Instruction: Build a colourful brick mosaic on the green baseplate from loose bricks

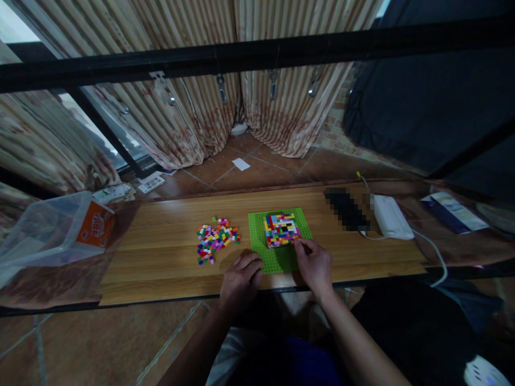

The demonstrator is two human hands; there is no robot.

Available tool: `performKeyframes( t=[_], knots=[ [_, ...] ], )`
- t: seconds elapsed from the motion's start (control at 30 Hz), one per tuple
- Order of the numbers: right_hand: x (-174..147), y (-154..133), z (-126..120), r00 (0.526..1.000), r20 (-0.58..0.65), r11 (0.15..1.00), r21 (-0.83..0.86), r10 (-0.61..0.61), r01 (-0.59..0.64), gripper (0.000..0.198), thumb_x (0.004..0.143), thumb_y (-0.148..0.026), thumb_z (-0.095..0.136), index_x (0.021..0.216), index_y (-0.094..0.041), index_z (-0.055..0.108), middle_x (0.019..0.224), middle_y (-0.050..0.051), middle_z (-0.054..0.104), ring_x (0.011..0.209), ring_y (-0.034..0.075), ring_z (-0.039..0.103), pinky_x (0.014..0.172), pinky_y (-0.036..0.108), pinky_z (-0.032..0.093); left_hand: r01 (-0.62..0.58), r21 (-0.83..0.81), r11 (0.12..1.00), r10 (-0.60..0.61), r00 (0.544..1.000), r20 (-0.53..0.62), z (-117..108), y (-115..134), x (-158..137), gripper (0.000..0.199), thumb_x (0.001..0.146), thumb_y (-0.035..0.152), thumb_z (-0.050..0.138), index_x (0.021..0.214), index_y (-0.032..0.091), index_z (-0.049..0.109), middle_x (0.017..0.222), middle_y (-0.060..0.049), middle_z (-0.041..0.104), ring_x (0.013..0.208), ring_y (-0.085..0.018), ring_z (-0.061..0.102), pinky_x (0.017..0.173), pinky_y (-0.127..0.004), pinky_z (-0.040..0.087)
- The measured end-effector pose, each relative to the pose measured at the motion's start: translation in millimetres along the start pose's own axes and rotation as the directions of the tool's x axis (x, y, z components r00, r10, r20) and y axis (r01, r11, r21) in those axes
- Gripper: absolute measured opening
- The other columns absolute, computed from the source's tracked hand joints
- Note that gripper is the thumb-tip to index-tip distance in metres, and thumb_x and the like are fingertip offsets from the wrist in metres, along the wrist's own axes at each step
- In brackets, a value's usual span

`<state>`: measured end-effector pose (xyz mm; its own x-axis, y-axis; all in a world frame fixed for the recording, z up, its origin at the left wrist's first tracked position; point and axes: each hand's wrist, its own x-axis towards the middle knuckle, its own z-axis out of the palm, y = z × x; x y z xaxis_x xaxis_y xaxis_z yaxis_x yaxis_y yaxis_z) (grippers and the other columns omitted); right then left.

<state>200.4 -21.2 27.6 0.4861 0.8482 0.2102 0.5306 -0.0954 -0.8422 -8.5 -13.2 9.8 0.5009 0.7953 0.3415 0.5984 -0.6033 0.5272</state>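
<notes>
A green studded baseplate (257, 228) lies on the wooden board, with a multicoloured block of small toy bricks (281, 230) built up on it. At that block's near right corner is my right hand (316, 264), thumb and forefinger pinched together; whatever is between the fingertips is too small to make out. My left hand (241, 279) rests at the plate's near left edge, fingers curled together, their tips partly hidden. To the left, a loose pile of small coloured bricks (217, 239) is spread on the board.
The wooden board (161, 230) carries a blurred-out dark object (346, 208) and a white box-shaped device (392, 217) with a cable at the right. A clear plastic bin (52, 228) stands at the left. A black horizontal bar (249, 60) crosses before the curtains.
</notes>
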Motion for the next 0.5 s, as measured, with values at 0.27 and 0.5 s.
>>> performKeyframes(
  t=[0.27, 0.5],
  knots=[
    [1.8, -0.8, 3.2, 0.997, -0.049, 0.998, -0.016, 0.064, -0.065, 0.036, 0.082, -0.048, 0.055, 0.08, -0.016, 0.071, 0.079, 0.01, 0.072, 0.07, 0.023, 0.066, 0.066, 0.032, 0.047, 0.009, -0.013, 1.0, -0.008, 1.0, 0.005, 0.6, -0.6, -0.1, 0.021, 0.088, 0.02, 0.054, 0.105, 0.024, 0.066, 0.114, -0.005, 0.066, 0.106, -0.02, 0.061, 0.095, -0.038, 0.052],
    [4.7, -0.4, 3.4, 0.992, -0.051, 0.993, 0.007, 0.119, -0.119, 0.04, 0.079, -0.054, 0.057, 0.078, -0.017, 0.071, 0.076, 0.01, 0.073, 0.069, 0.023, 0.066, 0.064, 0.031, 0.046, -0.003, -0.028, 1.0, 0.003, 1.0, -0.006, 0.1, -0.6, 0.7, 0.021, 0.088, 0.02, 0.053, 0.104, 0.024, 0.066, 0.113, -0.006, 0.066, 0.105, -0.02, 0.062, 0.092, -0.038, 0.053]
  ],
)
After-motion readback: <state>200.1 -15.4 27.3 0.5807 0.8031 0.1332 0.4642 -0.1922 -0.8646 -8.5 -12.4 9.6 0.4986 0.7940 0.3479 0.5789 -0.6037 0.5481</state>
